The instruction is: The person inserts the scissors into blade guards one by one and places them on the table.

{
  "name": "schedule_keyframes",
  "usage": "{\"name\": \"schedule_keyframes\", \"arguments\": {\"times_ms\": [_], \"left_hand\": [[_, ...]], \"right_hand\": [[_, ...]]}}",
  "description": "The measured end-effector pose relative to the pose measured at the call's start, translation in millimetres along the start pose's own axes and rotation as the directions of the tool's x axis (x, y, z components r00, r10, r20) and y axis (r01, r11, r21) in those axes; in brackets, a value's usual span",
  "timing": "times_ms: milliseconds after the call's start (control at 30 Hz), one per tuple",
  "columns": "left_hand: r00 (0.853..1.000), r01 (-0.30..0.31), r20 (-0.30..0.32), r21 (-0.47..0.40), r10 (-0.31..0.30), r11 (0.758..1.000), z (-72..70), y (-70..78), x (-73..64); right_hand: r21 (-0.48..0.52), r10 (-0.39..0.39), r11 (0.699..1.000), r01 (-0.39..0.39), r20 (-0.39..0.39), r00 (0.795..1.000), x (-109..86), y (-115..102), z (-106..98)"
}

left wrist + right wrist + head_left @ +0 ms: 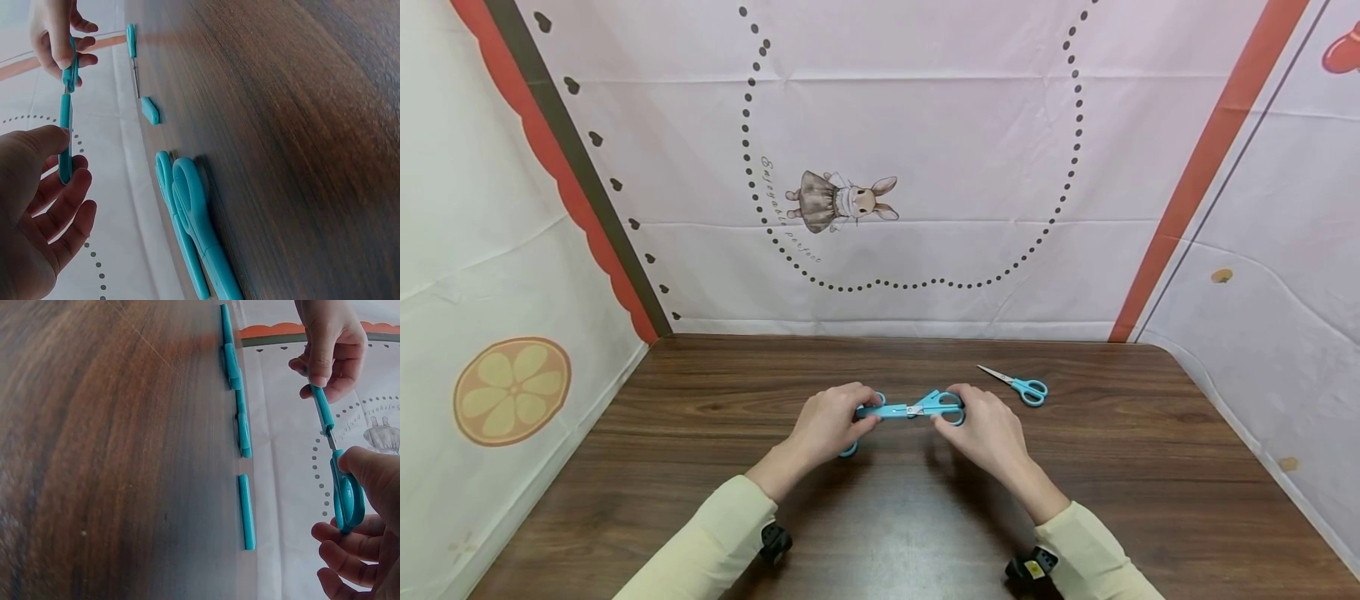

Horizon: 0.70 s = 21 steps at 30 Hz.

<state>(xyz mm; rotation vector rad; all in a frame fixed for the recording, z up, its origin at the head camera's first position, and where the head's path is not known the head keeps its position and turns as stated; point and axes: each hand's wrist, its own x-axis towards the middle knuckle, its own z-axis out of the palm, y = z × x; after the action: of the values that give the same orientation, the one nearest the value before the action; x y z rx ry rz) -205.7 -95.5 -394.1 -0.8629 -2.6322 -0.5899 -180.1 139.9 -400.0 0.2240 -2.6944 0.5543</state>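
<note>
Above the table, my right hand (988,425) grips the turquoise handle loops of a pair of scissors (350,494). My left hand (829,421) pinches the turquoise blade cover (65,137) between thumb and fingers. The cover is over most of the blades, and a short piece of bare metal shows between it and the handles. Under and beside my left hand lie two more turquoise scissors (201,212), with covers on their blades; in the head view that hand partly hides them.
An uncovered pair of scissors (1028,390) lies at the back right, its metal blades pointing left. A loose turquoise cover (150,110) rests on the brown wooden table (1112,467). Printed white cloth (925,150) hangs behind the table and along its sides.
</note>
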Motion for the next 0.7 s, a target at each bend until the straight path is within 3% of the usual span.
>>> {"name": "schedule_keyframes", "arguments": {"times_ms": [500, 700], "left_hand": [[1.0, 0.015, -0.002, -0.03, -0.015, 0.999, 2.0, 1.5, 0.6], [0.999, 0.048, 0.013, -0.064, -0.048, 0.997, 1.2, 2.8, 1.6]], "right_hand": [[0.001, 0.013, 1.0, -0.013, 0.0, 1.0, 0.4, -0.5, 2.1], [0.001, 0.012, 1.0, -0.012, -0.025, 1.0, 0.8, -0.7, 2.3]]}}
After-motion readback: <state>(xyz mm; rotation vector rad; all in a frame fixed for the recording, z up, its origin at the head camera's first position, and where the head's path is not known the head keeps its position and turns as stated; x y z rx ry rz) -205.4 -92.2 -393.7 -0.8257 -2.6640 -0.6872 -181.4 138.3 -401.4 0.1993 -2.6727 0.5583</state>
